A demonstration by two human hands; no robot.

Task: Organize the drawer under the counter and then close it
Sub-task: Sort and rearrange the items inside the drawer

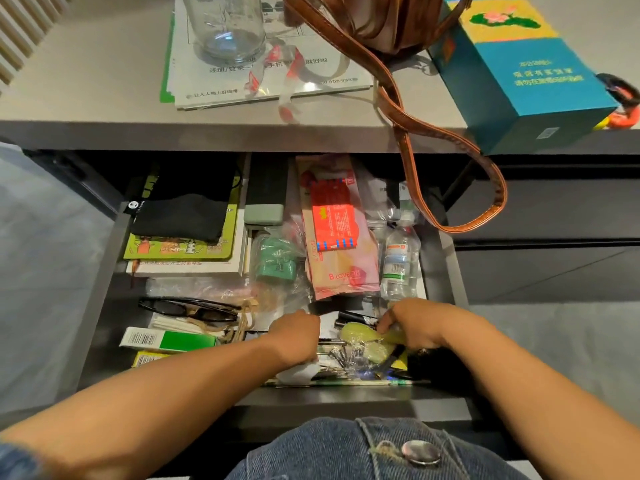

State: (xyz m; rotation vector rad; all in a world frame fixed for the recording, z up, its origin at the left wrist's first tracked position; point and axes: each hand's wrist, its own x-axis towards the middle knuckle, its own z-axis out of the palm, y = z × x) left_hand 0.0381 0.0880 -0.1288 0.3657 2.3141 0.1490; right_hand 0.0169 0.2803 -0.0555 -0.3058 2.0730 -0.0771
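While the drawer stands pulled out below the counter, both hands are down in the clutter at its front end. The right hand curls its fingers and thumb around a yellow-green plastic piece, just in front of a small bottle. The left hand shows only its back, so I cannot tell whether its fingers grip anything; sunglasses and a green box lie to its left, with books further back.

The glass jar and brown bag were cut off by the top edge — the fingers of the left hand lay hidden
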